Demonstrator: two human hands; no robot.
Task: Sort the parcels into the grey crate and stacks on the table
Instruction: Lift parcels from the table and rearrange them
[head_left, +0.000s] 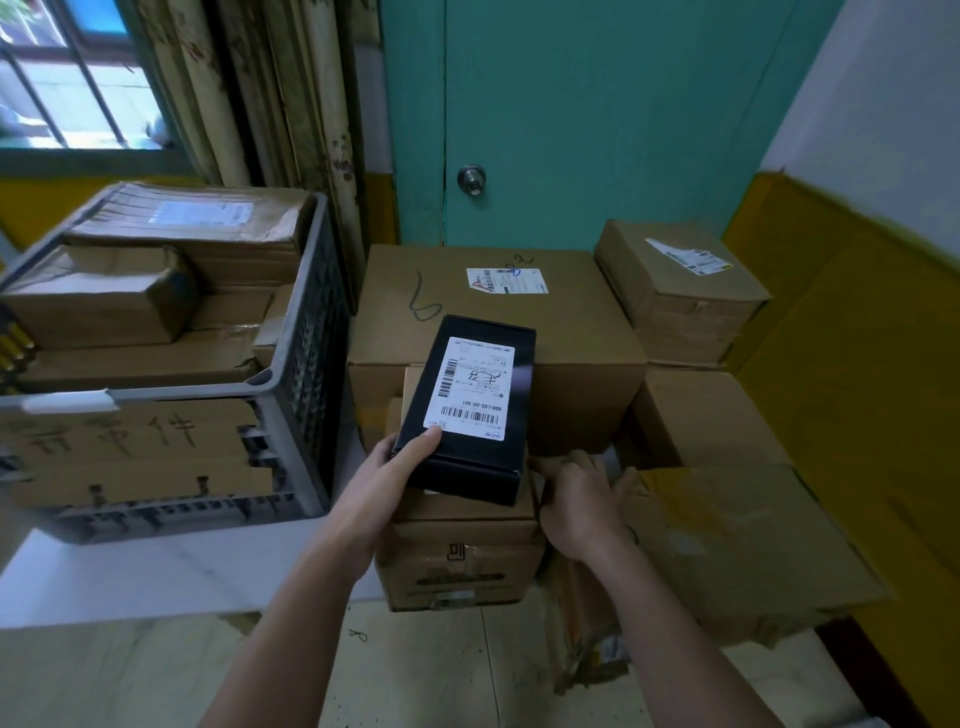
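Black parcel (470, 415), white barcode label (470, 387)

The fingers of the left hand (385, 480) are concealed beneath the black box (522, 374) at centre frame. The fingertips of the right hand (577, 501) are blurred against the cartons (727, 535), so its grip cannot be determined. The grey crate (306, 374) is cut off by the left edge.

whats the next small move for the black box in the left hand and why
Probably swing the black box leftward over the rim of the grey crate. The left hand already grips its near end, label up, above the brown carton, and the open-topped crate stands just to its left.
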